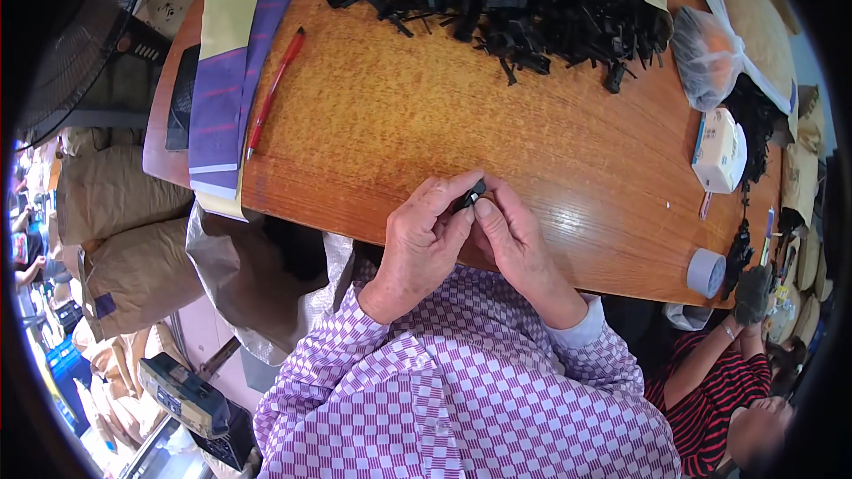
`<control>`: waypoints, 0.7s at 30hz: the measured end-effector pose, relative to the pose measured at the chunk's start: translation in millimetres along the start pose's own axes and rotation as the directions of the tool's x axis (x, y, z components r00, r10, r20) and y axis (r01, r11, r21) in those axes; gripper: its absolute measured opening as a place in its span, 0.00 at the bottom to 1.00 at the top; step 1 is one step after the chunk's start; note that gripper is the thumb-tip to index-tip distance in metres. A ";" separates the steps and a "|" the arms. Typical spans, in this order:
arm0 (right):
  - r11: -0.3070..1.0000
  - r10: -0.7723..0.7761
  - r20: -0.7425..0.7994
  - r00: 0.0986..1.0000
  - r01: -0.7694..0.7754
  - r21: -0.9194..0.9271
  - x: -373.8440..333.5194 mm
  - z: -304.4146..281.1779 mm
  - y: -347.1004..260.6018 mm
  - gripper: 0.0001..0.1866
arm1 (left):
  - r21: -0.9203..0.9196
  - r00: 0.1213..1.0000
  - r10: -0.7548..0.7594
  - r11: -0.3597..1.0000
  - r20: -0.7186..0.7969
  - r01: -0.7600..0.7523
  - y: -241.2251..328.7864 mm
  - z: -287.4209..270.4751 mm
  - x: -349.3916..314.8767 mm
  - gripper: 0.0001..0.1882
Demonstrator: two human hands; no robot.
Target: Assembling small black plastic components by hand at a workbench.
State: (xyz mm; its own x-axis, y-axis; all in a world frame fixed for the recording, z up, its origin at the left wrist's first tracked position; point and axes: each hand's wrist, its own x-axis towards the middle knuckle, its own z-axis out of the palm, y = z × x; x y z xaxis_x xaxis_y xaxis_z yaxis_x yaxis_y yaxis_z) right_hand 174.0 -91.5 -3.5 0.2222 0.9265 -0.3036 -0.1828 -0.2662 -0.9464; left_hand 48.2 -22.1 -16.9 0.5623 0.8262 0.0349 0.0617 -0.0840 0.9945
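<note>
Both my hands meet over the near edge of the wooden table (373,124). Between their fingertips sits a small black plastic part (470,198) with a light spot on it. My left hand (422,235) is closed on one side of the part, thumb and forefinger pinching it. From the other side my right hand (516,235) grips it with thumb and bent fingers. Much of the part is hidden by my fingers. At the far side lies a large heap of similar-looking black plastic parts (532,13).
Left on the table are a red pen (277,89) and purple-and-yellow paper strips (222,80). Rightward stand a tissue pack (719,151), a tape roll (706,272) and a tied plastic bag (706,53). An open silver sack (235,266) hangs below the left edge. A person in stripes (710,390) works at right.
</note>
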 end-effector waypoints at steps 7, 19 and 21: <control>0.985 -0.114 0.058 0.992 0.121 -0.120 15.2 -8.4 6.9 0.16 | 0.307 0.982 0.179 0.939 -0.065 -0.151 11.9 3.4 6.4 0.20; 0.996 -0.068 0.105 0.992 0.074 -0.052 23.8 1.1 -7.6 0.13 | -0.356 0.979 -0.203 0.915 -0.003 0.189 11.7 -33.3 11.3 0.21; 0.999 -0.042 0.112 0.993 0.040 0.021 26.5 1.7 -5.7 0.12 | -0.440 0.974 -0.224 0.873 0.018 0.209 10.2 -40.8 10.0 0.20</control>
State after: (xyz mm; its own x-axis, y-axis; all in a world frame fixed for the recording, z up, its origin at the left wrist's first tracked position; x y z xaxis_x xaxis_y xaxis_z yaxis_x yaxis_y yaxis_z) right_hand 179.3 -64.9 -6.0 0.1207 0.9610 -0.2488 -0.1942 -0.2229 -0.9553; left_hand 20.8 8.1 -2.4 0.5492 0.8136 -0.1910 -0.1915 0.3450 0.9189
